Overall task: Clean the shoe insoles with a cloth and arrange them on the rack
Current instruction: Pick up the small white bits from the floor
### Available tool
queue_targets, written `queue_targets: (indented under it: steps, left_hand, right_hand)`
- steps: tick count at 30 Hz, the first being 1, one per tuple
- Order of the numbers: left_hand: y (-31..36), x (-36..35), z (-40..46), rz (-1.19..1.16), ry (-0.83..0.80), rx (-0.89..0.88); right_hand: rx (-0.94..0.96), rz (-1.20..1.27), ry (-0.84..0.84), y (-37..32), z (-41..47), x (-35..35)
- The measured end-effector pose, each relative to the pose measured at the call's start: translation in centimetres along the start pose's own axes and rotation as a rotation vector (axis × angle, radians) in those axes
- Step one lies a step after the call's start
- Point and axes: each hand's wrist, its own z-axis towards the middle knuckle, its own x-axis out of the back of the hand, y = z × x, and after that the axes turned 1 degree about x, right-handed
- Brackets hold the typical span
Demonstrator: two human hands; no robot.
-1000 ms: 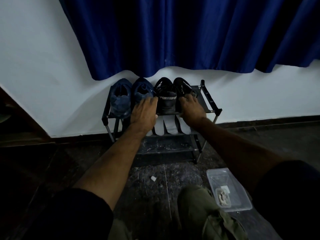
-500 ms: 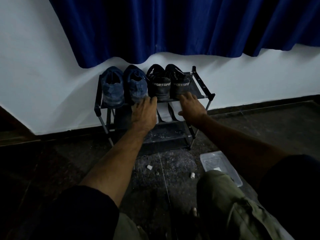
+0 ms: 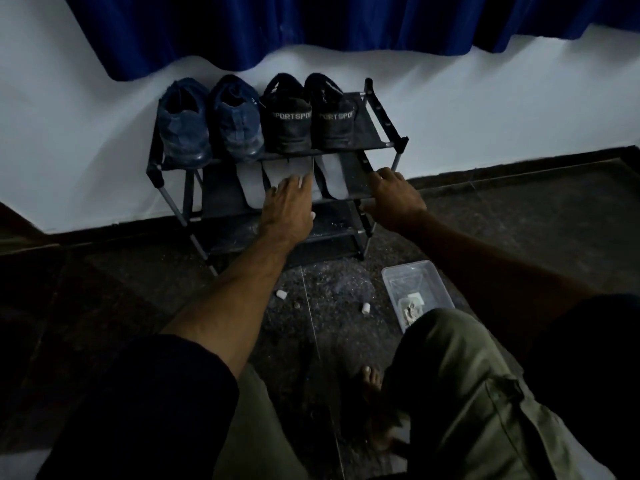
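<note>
A small black shoe rack stands against the white wall. Its top shelf holds two blue shoes and two black shoes, heels toward me. Several pale grey insoles lie side by side on the middle shelf. My left hand reaches onto that shelf with straight fingers resting on an insole. My right hand lies flat at the right front edge of the same shelf, beside the rightmost insole. No cloth is in view.
A clear plastic box with small items sits on the dark floor right of the rack's foot. Two small white bits lie on the floor. A blue curtain hangs above. My knee and bare foot are below.
Both hands dropped from the heels of the shoes on the top shelf to the middle shelf with the insoles. The view has tilted downward.
</note>
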Motion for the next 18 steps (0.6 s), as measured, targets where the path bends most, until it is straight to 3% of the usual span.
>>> queue_targets:
  steps: [12, 18]
  left_hand:
    - [2.4, -4.7, -1.9, 0.018, -0.057, 0.057]
    - [2.0, -9.6, -1.0, -0.004, -0.209, 0.129]
  right_hand:
    - [-0.007, 0.129, -0.087, 4.8, -1.4, -4.7]
    - [-0.025, 0.191, -0.189, 6.4, 0.3, -9.6]
